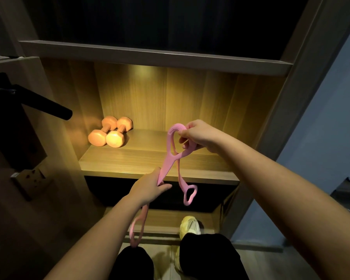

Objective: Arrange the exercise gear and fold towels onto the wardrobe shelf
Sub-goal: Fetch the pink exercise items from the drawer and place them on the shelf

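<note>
L hand (150,190) pinches pink band (170,158) mid-strap, R hand (198,136) grips its loop, prob. just before shelf (119,164) edge.

Nothing legible appears here: no text, label, brand, number or sign. The only candidate is on the pink rubber stretch band with looped handles (170,158). It has a row of small raised marks along the curve of its upper loop, at about twelve o'clock on that loop. They are too small and blurred to tell whether they are letters or plain ribbing.
</note>
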